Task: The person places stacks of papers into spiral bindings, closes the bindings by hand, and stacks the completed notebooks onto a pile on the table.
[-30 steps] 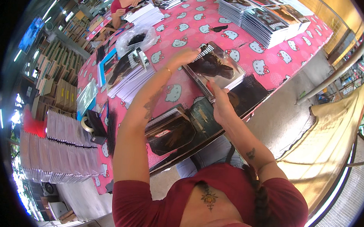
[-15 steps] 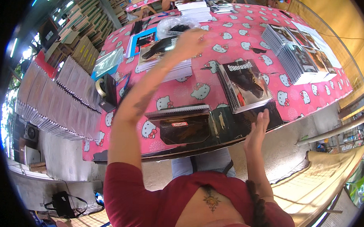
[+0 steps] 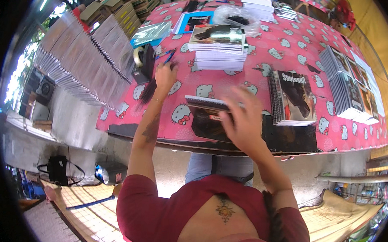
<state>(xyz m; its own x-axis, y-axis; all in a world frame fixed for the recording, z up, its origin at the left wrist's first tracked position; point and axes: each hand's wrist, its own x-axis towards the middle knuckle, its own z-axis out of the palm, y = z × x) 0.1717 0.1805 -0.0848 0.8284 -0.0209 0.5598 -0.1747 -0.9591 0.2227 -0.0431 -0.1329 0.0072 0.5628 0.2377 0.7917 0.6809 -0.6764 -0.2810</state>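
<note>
My left hand (image 3: 164, 77) reaches to the table's left part, beside a bundle of thin black strips (image 3: 148, 92) and a blue-handled tool (image 3: 170, 56). Its fingers are curled together, and something dark shows at their tips; I cannot make out what. My right hand (image 3: 244, 119), blurred by motion, is over the right end of a dark-covered notebook (image 3: 207, 123) with its fingers apart. That notebook lies near the front edge on a black mat (image 3: 288, 136), its page edges and holes along the far side. To its right lies a spiral-bound notebook (image 3: 293, 97) with a picture cover.
A stack of unbound notebooks (image 3: 218, 57) stands beyond my hands. Left are a tape dispenser (image 3: 142, 64) and tall stacks of clear-covered spiral notebooks (image 3: 84, 60). More bound notebooks (image 3: 353, 95) sit at right. A plastic bag (image 3: 235, 20) lies at the back.
My left hand has drawn back from the far stack to the strips at the left. My right hand has moved left from beside the spiral-bound notebook to the dark-covered one. The view has shifted.
</note>
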